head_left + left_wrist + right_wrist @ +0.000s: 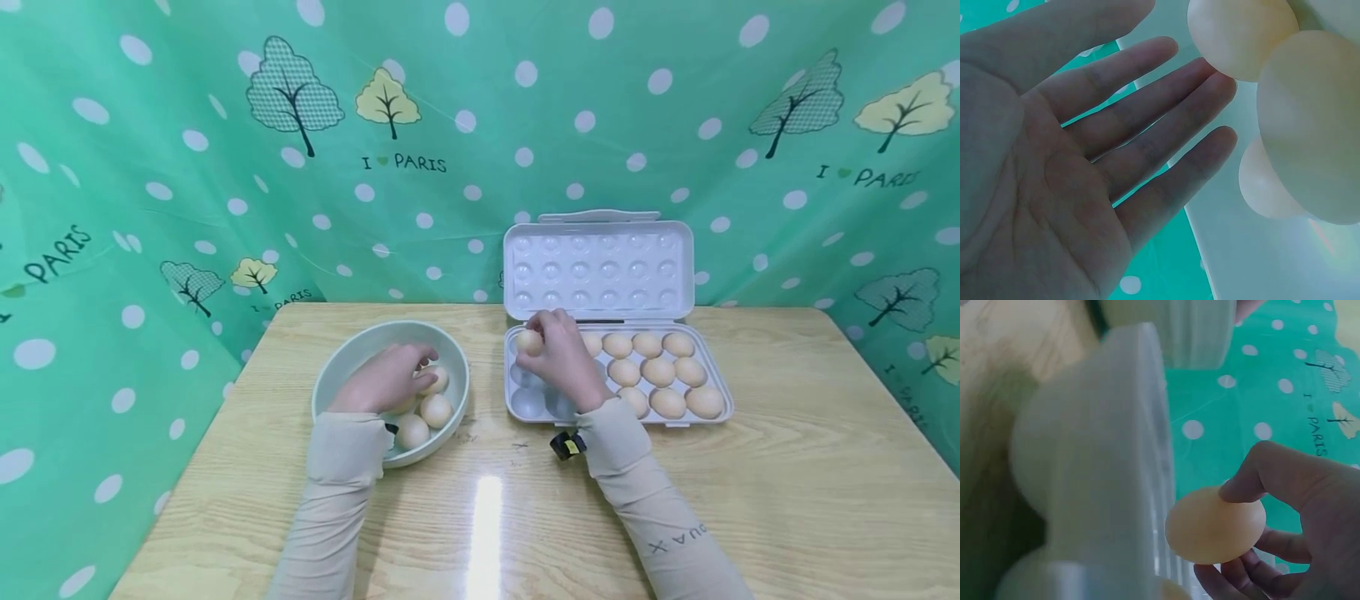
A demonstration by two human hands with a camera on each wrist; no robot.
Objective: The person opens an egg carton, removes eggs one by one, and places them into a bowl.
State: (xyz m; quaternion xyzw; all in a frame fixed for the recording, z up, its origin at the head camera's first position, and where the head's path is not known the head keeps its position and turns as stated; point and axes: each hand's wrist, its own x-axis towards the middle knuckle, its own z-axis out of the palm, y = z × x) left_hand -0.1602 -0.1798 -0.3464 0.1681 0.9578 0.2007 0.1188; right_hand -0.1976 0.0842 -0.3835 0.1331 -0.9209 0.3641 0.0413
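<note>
My left hand point(386, 377) is inside a pale green bowl point(354, 348) at the left of the table. Its fingers point(1154, 144) are spread and nearly straight beside several light brown eggs point(436, 411), and nothing sits in the palm. Between thumb and fingers, my right hand point(567, 362) pinches another egg point(1215, 525) over the back left corner of a white egg carton point(528, 403). Eggs point(658, 372) fill the carton's right side, while cups at its front left hold none. My right hand hides some middle cups.
The carton's dimpled lid point(598, 271) stands raised at the back, close to a green dotted curtain point(480, 75). Both containers rest on a light wooden table point(810, 433). A small black and yellow item point(567, 445) is at the right wrist.
</note>
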